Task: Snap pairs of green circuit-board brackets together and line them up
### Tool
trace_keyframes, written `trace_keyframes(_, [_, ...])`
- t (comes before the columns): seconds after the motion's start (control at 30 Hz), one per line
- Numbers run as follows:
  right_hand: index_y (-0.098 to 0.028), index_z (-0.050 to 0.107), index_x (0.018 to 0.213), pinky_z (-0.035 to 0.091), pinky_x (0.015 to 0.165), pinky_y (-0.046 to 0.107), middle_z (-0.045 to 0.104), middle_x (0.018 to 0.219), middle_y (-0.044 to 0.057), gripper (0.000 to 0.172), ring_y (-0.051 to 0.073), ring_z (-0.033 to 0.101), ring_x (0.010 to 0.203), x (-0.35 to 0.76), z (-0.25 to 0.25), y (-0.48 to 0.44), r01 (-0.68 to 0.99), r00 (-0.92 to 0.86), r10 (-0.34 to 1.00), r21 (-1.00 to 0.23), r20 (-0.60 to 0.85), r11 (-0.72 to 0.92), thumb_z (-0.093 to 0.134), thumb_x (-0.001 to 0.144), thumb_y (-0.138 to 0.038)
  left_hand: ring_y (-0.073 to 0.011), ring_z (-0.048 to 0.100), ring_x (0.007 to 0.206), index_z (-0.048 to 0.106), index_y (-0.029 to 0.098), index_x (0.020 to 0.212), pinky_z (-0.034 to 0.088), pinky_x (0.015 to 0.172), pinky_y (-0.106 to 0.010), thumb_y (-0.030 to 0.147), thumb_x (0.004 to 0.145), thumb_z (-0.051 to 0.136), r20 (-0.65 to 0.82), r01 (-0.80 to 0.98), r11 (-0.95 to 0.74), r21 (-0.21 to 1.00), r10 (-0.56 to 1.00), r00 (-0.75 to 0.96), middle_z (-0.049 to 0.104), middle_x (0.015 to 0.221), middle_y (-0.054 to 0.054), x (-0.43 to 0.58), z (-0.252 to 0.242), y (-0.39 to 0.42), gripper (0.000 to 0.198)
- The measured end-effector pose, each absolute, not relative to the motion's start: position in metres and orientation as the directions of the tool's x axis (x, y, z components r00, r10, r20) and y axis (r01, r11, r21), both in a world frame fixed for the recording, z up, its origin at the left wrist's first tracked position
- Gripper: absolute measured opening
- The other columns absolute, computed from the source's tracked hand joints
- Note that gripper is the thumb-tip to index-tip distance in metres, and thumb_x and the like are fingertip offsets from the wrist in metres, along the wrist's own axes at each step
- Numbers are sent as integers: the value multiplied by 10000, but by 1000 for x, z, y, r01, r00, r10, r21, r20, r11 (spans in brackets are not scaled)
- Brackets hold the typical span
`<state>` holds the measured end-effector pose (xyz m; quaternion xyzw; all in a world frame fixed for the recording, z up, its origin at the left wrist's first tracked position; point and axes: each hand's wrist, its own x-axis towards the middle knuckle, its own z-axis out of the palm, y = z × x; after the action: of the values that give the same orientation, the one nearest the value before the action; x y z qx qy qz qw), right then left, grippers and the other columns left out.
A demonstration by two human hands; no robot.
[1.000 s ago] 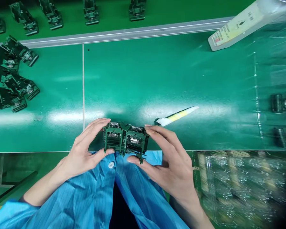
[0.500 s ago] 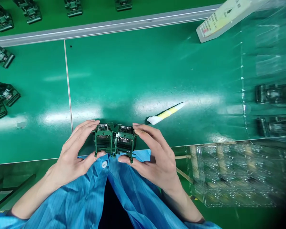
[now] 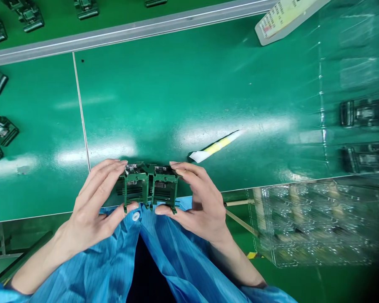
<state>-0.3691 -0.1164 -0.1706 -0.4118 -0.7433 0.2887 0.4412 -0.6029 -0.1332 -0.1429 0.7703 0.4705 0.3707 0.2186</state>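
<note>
At the table's front edge, my left hand (image 3: pixel 96 206) is closed on a dark green plastic frame part (image 3: pixel 135 177), thumb below and fingers above. A similar green plastic frame part (image 3: pixel 164 179) is gripped the same way by my right hand (image 3: pixel 198 202). The two parts stand side by side and meet along their inner edges, at a slight angle to each other. Whether they are joined I cannot tell. Metal-looking bits show in their upper sides.
A white and yellow paper strip (image 3: pixel 214 147) lies right of my hands. A labelled translucent container (image 3: pixel 271 27) is at the back right. Clear plastic trays (image 3: pixel 316 227) sit at lower right. More green parts (image 3: pixel 0 130) lie left, and others (image 3: pixel 27 17) behind the metal rail (image 3: pixel 177 25).
The two parts have tilted slightly in my hands, so more of their open frames shows. The grip is unchanged. The whole view has shifted a little.
</note>
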Motion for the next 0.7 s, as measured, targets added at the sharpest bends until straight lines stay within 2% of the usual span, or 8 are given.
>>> trace_keyframes(0.2, [-233,523,1356,616,864,448,627,1237,152,692,283,648,1134,-369,-173,-120,323,-261,905,-853,335,409,828,765,-426,-308,603,1173,445,193,1467,529,998,-483,247,781,797,366,579,-462,672,887,282,651,1253,-144,-601,-143,-133,772])
trace_keyframes(0.4, [-229,520,1357,614,888,452,624,1252,155,691,279,639,1148,-372,-171,-122,332,-256,920,-867,296,371,804,776,-471,-297,586,1202,458,245,1457,547,990,-462,289,790,794,278,593,-375,713,927,253,645,1269,-123,-606,-145,-137,749])
trace_keyframes(0.7, [-210,546,1324,629,884,415,625,1229,135,631,257,656,1101,-378,-159,-126,425,-246,937,-842,247,333,808,790,-419,-260,575,1254,438,278,1470,521,1056,-445,266,803,782,193,520,-281,807,957,217,630,1314,-112,-611,-153,-140,751])
